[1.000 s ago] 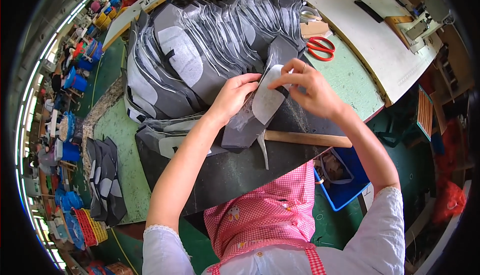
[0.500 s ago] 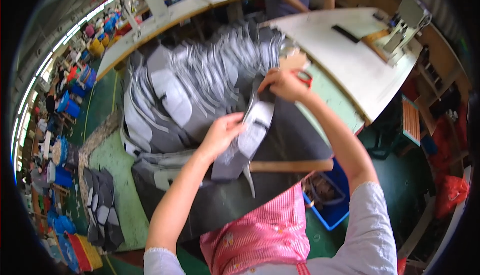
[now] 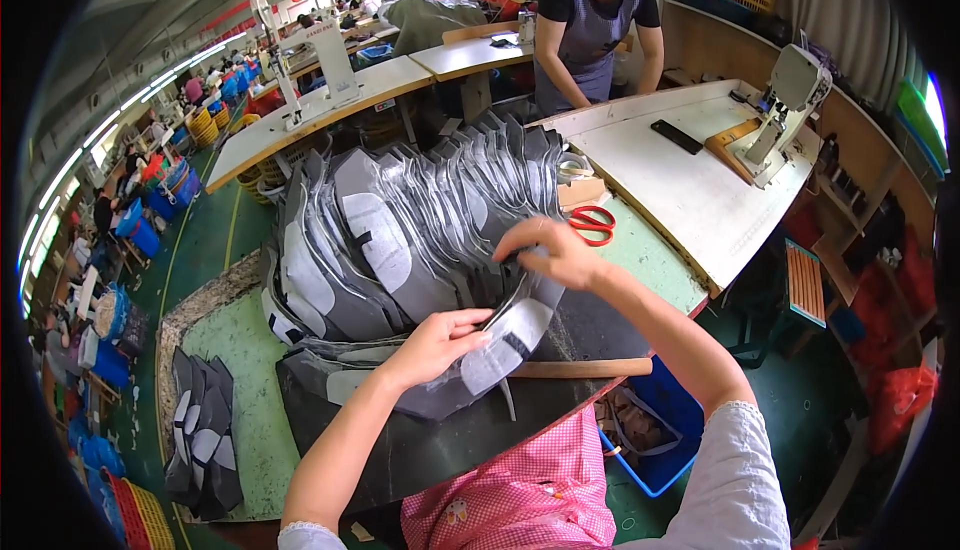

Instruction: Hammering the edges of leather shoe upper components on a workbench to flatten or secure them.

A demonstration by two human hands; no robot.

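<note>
A dark grey sheet piece with a light grey patch (image 3: pixel 512 346) hangs bent between my two hands over the black work board (image 3: pixel 400 465). My left hand (image 3: pixel 438 350) pinches its left edge between thumb and fingers. At the far end, my right hand (image 3: pixel 562 255) has curled fingers gripping the upper edge. Just beyond them stands a large row of similar grey pieces (image 3: pixel 385 235), packed on edge. Under the held piece lies a hammer (image 3: pixel 580 369), its wooden handle pointing right and its thin metal head partly covered. Red-handled scissors (image 3: pixel 592 227) lie beyond my right hand.
A smaller heap of grey pieces (image 3: pixel 203 435) lies on the green tabletop (image 3: pixel 255 350) at left. A blue bin (image 3: pixel 660 465) with scraps stands below right. White tables (image 3: pixel 690 185) carry sewing machines (image 3: pixel 785 110). Another person (image 3: pixel 595 40) stands across the table.
The view has tilted up, so the scene sits lower and more of the room shows. My right hand has come slightly nearer, off the scissors' line, and the held piece is more bent.
</note>
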